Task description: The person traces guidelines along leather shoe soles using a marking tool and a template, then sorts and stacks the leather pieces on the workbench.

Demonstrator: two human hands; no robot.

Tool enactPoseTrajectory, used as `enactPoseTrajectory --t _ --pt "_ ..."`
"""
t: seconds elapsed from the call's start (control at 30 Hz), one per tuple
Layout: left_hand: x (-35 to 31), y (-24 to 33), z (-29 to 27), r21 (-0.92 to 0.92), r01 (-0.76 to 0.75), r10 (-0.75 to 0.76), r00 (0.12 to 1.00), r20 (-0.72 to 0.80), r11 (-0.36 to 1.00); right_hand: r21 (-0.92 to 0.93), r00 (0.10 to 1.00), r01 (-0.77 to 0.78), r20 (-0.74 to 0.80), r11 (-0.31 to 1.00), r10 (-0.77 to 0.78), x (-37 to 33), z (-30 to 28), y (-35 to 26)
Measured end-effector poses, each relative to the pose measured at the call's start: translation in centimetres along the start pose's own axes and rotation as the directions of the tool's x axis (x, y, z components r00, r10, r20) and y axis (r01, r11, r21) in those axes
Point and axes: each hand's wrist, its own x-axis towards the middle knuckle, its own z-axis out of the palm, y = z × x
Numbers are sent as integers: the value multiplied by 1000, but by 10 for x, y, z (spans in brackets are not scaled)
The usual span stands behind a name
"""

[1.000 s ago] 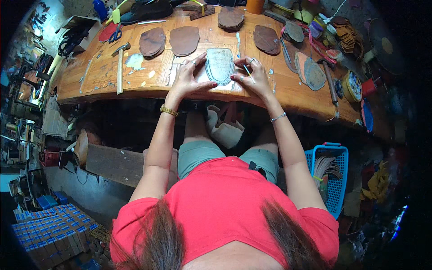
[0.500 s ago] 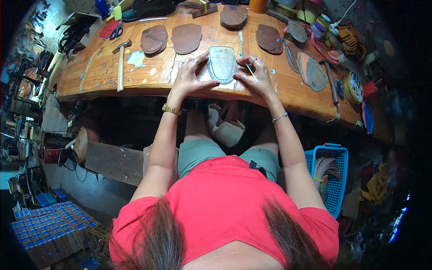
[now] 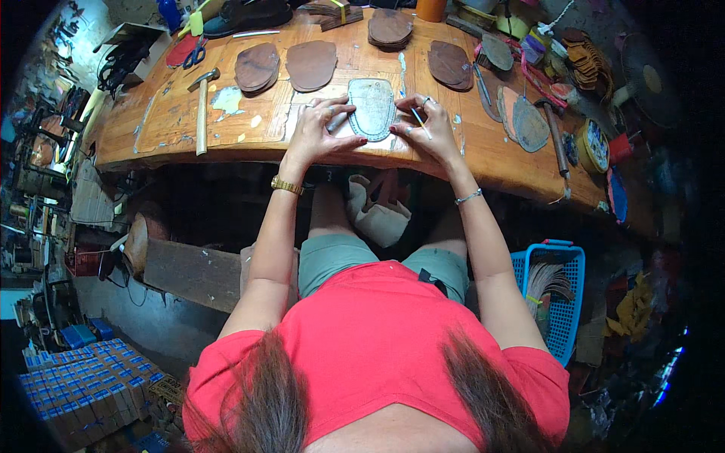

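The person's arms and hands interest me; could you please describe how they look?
The arms have short red sleeves; no gloves are worn. A gold-coloured band, perhaps a watch, circles the left wrist; a thin silvery bracelet circles the right. The left hand and right hand each show a ring and dark red nails.

tabletop [image 3: 170,121]: brightly lit, front edge bowed by fisheye | beneath it: deep shadow | upper left: hazy pale glare | lower right rim: blue-white streak [image 3: 666,375] | corners: black, outer rim soft
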Motion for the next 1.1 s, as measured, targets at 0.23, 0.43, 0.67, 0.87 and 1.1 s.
enactPoseTrajectory --t 0.23,0.43,0.67,0.87,1.1 --pt "-1 3 0 23 14 -14 1000 11 1000 -4 1000 1 0 1000 -1 0 0 0" --pt "-3 -5 5 11 17 -17 1000 11 1000 15 1000 -18 10 1000 18 0 -1 -1" --pt "-4 -9 7 -2 5 -5 1000 1 1000 8 999 -37 8 999 37 0 0 -2" --pt "-2 0 2 51 17 -19 999 38 999 27 999 -40 13 999 40 0 0 1" --pt "2 12 -7 98 25 -41 986 162 995 356 983 -162 -18 920 180 0 4 15"
